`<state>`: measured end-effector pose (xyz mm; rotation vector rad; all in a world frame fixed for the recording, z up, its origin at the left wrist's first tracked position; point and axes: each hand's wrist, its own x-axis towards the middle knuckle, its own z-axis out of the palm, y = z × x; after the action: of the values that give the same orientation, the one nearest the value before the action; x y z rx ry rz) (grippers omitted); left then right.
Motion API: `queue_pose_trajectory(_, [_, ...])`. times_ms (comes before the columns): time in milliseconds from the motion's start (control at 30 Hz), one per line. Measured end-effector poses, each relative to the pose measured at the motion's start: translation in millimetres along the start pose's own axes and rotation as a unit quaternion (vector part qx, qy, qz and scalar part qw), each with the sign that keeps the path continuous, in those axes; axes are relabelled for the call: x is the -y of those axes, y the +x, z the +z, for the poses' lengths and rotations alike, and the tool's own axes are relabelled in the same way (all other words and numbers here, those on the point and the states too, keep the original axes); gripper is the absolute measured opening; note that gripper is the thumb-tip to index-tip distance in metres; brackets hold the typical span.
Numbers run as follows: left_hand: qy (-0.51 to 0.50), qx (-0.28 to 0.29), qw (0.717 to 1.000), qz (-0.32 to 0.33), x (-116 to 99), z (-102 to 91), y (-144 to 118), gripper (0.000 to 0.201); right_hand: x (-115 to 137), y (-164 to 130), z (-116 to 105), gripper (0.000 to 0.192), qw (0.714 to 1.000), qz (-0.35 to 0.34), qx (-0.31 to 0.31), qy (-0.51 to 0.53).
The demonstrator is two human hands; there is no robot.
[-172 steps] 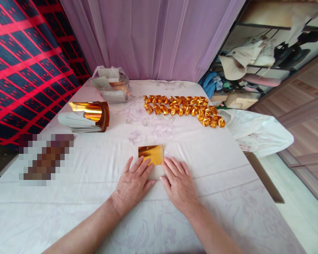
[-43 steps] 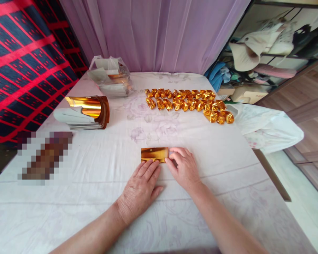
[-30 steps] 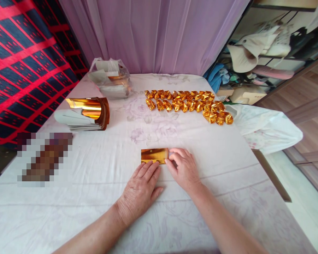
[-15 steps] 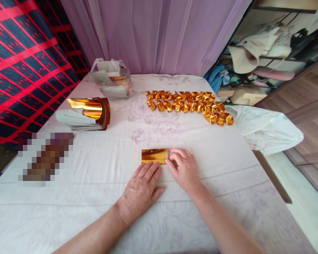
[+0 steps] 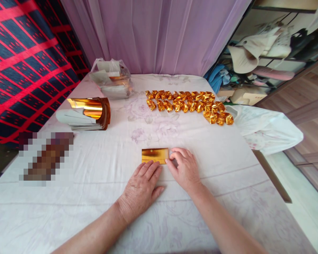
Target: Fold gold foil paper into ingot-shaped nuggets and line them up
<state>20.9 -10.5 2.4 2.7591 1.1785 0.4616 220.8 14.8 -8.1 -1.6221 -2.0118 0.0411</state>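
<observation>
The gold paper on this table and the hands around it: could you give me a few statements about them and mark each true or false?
1. The gold strip lies flat on the white cloth. True.
2. The right hand lifts the strip high above the table. False: it touches the strip's right end on the cloth.
3. The left hand rests flat just below the strip. True.
4. The folded gold pieces are piled inside the plastic bag. False: they lie in rows on the cloth.
</observation>
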Motion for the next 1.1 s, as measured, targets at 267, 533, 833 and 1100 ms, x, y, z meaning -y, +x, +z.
queue_pose_trajectory(267, [-0.006,0.017,1.0,-0.008,0,-1.3,5,0.053,1,0,-1,0.01,1.0,0.001,0.0,0.003])
queue_pose_trajectory(533, [-0.012,0.038,0.999,-0.016,-1,-1.4,6,0.056,-9,-2,1,0.013,0.996,0.011,-0.036,0.086])
queue_pose_trajectory(833, [-0.032,0.042,0.998,-0.027,-1,-1.4,7,0.055,7,-17,-16,0.022,0.998,-0.06,-0.003,0.036])
queue_pose_trajectory(1100, [-0.03,0.043,0.998,-0.019,0,-1.6,7,0.057,9,-20,-17,0.028,0.996,-0.08,0.032,-0.03])
